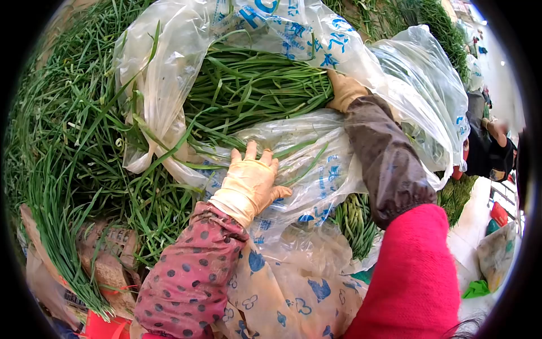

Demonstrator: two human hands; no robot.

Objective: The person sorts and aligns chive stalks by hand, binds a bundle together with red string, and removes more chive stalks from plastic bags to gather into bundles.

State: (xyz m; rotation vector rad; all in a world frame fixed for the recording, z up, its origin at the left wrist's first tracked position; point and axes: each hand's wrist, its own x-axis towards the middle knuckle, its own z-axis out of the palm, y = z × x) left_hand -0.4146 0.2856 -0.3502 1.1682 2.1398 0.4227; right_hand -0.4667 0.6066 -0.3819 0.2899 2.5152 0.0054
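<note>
Long green garlic chives (254, 85) lie in a clear plastic bag (169, 85) with blue print, its mouth open towards me. My left hand (248, 183), in a pale glove, rests palm down on the near flap of the bag with fingers spread. At the right end of the chives, my right hand (345, 91), in a tan glove, touches the cut stem ends. Most of its fingers are hidden by the stems and the bag, so their grip does not show.
Loose chives (73, 113) are heaped at the left. A tied-looking bunch (68, 260) lies by a brown crate (110, 251) at lower left. Another filled plastic bag (429, 85) sits at the right. A person in dark clothes (488, 147) is at the far right.
</note>
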